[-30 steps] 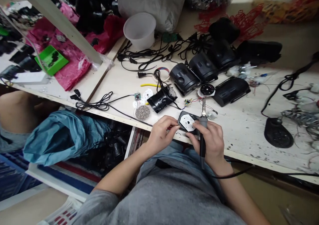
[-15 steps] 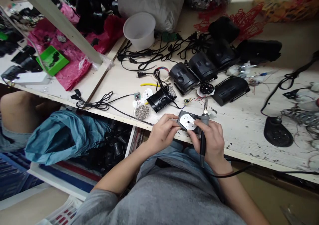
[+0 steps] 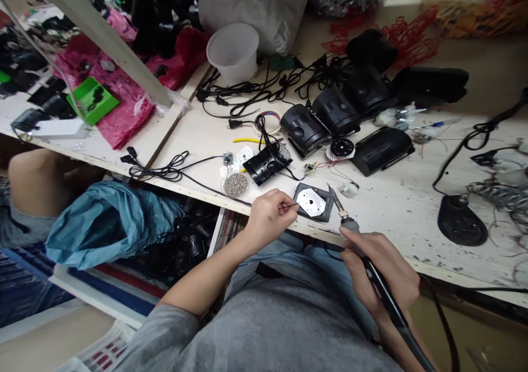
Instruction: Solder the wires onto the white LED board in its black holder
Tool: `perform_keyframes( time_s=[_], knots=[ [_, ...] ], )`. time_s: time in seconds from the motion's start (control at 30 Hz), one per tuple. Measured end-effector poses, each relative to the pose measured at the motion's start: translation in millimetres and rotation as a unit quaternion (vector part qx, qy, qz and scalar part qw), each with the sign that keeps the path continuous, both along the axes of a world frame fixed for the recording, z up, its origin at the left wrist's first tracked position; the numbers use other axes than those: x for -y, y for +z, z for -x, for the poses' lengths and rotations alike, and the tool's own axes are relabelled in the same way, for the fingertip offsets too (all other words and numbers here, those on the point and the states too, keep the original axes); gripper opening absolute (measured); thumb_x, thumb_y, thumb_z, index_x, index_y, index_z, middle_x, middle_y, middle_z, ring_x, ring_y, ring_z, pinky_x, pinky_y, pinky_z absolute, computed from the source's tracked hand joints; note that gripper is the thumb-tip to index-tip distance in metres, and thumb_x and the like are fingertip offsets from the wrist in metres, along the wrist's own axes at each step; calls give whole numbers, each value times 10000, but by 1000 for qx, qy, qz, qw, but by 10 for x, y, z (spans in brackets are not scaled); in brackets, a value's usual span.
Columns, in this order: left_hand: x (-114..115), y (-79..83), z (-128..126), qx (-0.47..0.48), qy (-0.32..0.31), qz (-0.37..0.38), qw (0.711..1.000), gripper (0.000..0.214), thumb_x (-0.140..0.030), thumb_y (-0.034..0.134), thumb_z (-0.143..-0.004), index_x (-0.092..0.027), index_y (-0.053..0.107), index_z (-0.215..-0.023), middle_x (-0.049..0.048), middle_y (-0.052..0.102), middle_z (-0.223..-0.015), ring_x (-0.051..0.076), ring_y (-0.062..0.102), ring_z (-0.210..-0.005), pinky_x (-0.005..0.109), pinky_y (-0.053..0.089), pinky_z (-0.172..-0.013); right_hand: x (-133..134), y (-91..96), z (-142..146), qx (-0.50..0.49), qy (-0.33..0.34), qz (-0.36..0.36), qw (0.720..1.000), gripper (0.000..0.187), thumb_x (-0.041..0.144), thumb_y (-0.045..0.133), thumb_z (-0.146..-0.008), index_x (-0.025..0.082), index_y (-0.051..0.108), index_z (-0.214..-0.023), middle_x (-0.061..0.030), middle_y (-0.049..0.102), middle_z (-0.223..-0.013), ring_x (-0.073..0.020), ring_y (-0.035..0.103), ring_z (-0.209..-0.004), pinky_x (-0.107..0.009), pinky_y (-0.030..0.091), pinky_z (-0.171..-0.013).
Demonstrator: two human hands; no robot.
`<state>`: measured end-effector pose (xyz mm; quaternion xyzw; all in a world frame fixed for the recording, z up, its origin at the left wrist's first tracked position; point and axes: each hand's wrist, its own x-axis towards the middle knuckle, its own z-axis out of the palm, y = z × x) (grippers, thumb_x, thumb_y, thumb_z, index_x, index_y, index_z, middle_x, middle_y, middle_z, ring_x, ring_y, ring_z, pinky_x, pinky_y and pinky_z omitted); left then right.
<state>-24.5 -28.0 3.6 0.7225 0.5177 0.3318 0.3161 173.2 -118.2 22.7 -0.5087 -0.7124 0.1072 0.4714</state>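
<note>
My right hand (image 3: 381, 267) is wrapped round the grey-and-black handle of a soldering iron (image 3: 339, 203), whose metal tip points up and left. Just left of that tip, a white octagonal circuit board (image 3: 311, 202) with a central hole lies in a dark square frame (image 3: 328, 214) at the bench's front edge. My left hand (image 3: 272, 212) is closed in a pinch at the frame's left side, on what looks like a thin dark wire (image 3: 292, 204) reaching toward the board. The wire's other end is hidden by the fingers.
Beyond the frame sit a dish of small metal balls (image 3: 236, 184), a black cylindrical housing (image 3: 267, 164) and a tiny wired board (image 3: 309, 167). Several black housings (image 3: 305, 129) and tangled cords (image 3: 251, 100) fill the back. A black teardrop-shaped part (image 3: 462, 221) lies right.
My right hand has left the white board, moved right and turned the soldering iron so its tip points toward the board. My left hand stays at the frame's left side, now pinching the thin wire.
</note>
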Motion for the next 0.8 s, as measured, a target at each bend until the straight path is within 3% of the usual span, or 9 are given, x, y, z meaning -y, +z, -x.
perform_keyframes(
  time_s=[0.23,0.4,0.63,0.8],
  knots=[
    [-45,66,-31,23,15,97,995,132,-32,681,-687,-164,685,-685,-16,667,-643,100,603,-594,192,465,-581,141,-6,-11,-35,-45,86,995,354,147,618,-927,261,682,-1256,-31,767,-1011,-165,738,-798,-278,614,-790],
    [-81,84,20,86,6,197,977,22,-143,723,-749,-161,718,-738,6,716,-684,115,648,-633,195,501,-597,151,-70,-15,-56,-48,97,993,317,167,625,-929,268,700,-1219,-22,777,-1031,-160,752,-816,-263,621,-820],
    [-83,60,58,126,-14,214,969,108,-226,785,-753,-159,703,-772,13,721,-712,108,636,-640,192,497,-588,147,-44,-13,-48,-27,85,995,311,150,608,-937,254,688,-1219,-25,767,-1038,-142,746,-788,-243,619,-810],
    [-65,28,126,102,-39,201,974,152,-234,815,-747,-171,680,-778,-5,701,-697,106,616,-629,192,475,-578,93,27,22,-26,-20,70,997,359,100,600,-932,242,652,-1257,-29,730,-901,-150,712,-740,-260,608,-701]
  ],
)
